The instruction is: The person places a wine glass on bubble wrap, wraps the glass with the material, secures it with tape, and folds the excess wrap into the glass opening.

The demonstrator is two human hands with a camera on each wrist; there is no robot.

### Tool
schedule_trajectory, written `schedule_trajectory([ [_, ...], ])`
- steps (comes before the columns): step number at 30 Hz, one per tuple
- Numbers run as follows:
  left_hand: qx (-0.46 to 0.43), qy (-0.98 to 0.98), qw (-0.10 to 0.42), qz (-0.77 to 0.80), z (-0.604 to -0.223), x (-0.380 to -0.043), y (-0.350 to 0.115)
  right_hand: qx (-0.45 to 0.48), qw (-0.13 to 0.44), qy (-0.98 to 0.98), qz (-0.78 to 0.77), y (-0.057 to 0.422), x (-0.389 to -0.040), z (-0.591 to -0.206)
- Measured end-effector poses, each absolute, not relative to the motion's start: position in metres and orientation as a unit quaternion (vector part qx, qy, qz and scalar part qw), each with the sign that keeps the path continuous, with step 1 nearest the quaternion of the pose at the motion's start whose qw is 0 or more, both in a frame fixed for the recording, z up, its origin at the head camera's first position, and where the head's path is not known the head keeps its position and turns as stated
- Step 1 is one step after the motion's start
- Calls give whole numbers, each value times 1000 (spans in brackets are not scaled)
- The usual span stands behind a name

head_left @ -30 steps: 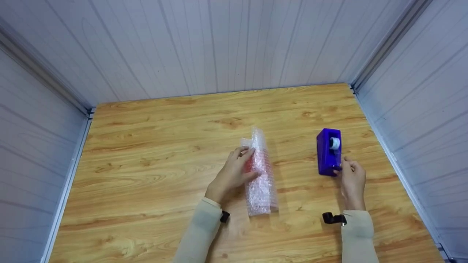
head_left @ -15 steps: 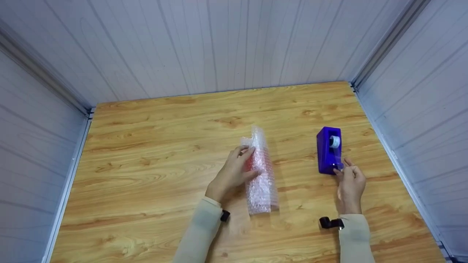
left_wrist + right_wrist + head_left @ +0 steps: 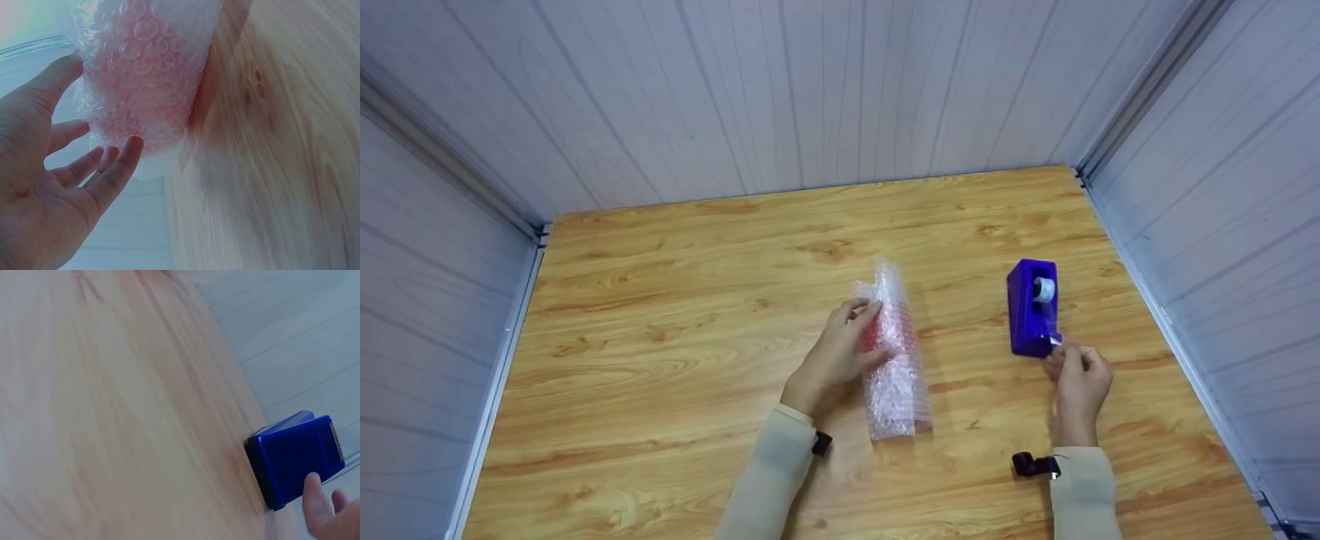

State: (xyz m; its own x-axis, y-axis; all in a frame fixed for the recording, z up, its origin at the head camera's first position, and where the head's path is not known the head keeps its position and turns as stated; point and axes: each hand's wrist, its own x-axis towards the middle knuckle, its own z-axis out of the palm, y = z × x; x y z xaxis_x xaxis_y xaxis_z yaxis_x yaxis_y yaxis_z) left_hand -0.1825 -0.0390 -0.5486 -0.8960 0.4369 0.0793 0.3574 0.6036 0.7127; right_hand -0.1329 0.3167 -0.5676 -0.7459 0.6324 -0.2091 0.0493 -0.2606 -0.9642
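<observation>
Your left grip (image 3: 836, 349) is spread fairly wide, touching the bubble-wrapped roll (image 3: 894, 390) just to its right. Your right grip (image 3: 1081, 379) sits bent at the blue dispenser's (image 3: 1024, 315) near end; whether it pinches the tape (image 3: 1044, 290) cannot be told.

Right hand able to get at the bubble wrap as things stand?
Probably yes: nothing visible stands between the right hand and the right side of the bubble wrap; the left hand touches its left side.
</observation>
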Motion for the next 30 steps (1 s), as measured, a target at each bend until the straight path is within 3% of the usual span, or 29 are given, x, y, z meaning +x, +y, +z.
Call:
schedule_trajectory([
  [8,225,890,49,393,-550,-182,-39,-308,133,-544,769,316,-132,-565],
  [30,223,889,50,396,-550,-182,-38,-318,107,-516,788,315,-138,-577],
])
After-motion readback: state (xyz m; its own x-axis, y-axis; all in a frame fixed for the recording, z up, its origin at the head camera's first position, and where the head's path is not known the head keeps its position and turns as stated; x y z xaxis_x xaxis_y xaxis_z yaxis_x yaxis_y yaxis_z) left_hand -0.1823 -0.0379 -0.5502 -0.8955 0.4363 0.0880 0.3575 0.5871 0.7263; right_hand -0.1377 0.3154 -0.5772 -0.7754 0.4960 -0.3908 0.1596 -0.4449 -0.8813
